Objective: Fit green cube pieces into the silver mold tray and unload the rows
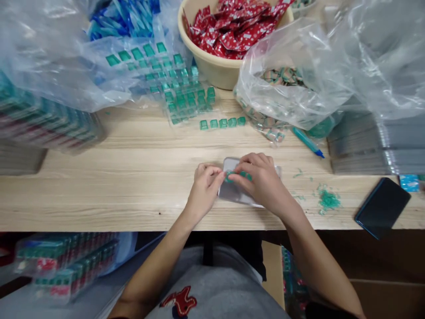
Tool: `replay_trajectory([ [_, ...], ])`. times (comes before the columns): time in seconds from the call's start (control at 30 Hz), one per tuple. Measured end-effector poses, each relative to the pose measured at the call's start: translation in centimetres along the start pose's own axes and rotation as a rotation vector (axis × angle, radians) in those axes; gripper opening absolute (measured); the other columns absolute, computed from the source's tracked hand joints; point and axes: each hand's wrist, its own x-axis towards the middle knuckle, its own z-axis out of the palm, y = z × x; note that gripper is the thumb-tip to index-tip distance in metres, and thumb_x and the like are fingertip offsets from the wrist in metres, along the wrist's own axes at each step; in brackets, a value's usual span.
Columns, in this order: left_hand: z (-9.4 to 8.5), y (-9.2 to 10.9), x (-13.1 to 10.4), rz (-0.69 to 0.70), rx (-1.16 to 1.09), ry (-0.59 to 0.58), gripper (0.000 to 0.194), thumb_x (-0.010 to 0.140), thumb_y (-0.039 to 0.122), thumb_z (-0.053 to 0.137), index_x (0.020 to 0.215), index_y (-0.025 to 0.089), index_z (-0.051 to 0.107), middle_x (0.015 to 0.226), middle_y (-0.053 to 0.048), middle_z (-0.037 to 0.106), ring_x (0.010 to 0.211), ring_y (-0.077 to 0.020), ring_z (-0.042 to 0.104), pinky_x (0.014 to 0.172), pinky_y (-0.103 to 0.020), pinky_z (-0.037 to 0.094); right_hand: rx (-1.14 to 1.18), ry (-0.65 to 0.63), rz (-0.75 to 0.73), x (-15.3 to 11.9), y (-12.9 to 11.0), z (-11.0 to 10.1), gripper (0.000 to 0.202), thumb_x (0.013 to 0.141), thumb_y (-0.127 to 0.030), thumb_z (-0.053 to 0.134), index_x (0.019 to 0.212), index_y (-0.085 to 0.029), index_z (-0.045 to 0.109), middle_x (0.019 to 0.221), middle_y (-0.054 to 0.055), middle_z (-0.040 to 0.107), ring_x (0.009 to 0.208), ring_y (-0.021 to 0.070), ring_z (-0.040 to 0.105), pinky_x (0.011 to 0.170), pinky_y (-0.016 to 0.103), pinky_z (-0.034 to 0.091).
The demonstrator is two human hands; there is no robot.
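Observation:
A shallow clear plastic case (230, 193) lies on the wooden table in front of me. Over its left edge, my left hand (204, 188) has thumb and forefinger pinched together beside a small green translucent piece (228, 177); what the fingertips grip is hidden. My right hand (260, 179) reaches across the case from the right, its fingers closed on green translucent pieces (245, 174) at the case's upper part. Behind both hands stands a short row of green keycap-like pieces (223, 123).
More green pieces in clear trays (186, 99) lie behind the row. A cream tub (212, 66) holds red packets. Plastic bags (292, 102), a teal pen (307, 142), green scraps (328, 199) and a black phone (383, 207) are at right. Stacked clear cases (49, 119) stand left.

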Motion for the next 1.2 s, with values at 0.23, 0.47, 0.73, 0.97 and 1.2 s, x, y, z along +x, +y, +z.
replay_trajectory([
  [0.23,0.4,-0.5,3.0,0.038,0.081,-0.029,0.007,0.083,0.013,0.064,0.080,0.018,0.060,0.094,-0.005,0.053,0.098,-0.0213,0.052,0.093,-0.041,0.044,-0.155,-0.059,0.029,2.1,0.6,0.0,0.017,0.090,-0.029,0.058,0.089,-0.016,0.068,0.093,0.010,0.067,0.091,0.0256,0.054,0.081,0.038,0.037],
  [0.47,-1.5,-1.2,1.4,0.211,0.091,0.003,0.008,0.091,0.013,0.054,0.095,0.020,0.055,0.094,-0.003,0.058,0.091,-0.0165,0.058,0.079,-0.030,0.049,-0.229,-0.035,-0.154,0.9,-0.1,1.7,0.012,0.091,-0.019,0.055,0.091,-0.019,0.067,0.085,0.006,0.067,0.087,0.0211,0.054,0.095,0.042,0.036],
  [0.73,-3.2,1.4,-0.8,0.761,0.563,-0.397,0.013,0.097,0.015,0.047,0.097,0.016,0.060,0.090,-0.004,0.068,0.083,-0.0194,0.057,0.076,-0.034,0.041,-0.305,0.018,-0.110,0.4,-0.8,2.5,0.016,0.092,-0.023,0.055,0.084,-0.023,0.069,0.082,0.001,0.065,0.089,0.0179,0.054,0.112,0.057,0.025],
  [0.97,-2.0,1.4,-0.3,0.874,0.630,-0.393,0.024,0.098,0.023,0.046,0.087,0.019,0.066,0.081,-0.005,0.068,0.079,-0.0225,0.054,0.073,-0.037,0.039,-0.206,0.105,-0.064,-0.3,-1.4,3.7,0.027,0.094,-0.014,0.047,0.079,-0.024,0.067,0.075,-0.003,0.061,0.081,0.0137,0.058,0.112,0.050,0.035],
  [1.2,-2.6,1.1,0.9,0.663,0.424,-0.216,0.019,0.097,0.022,0.048,0.110,0.022,0.062,0.102,-0.007,0.063,0.095,-0.0190,0.060,0.083,-0.034,0.049,-0.031,0.266,-0.052,-3.9,1.2,1.6,0.027,0.096,-0.021,0.047,0.116,-0.025,0.064,0.129,0.007,0.062,0.122,0.0231,0.053,0.111,0.054,0.033],
])
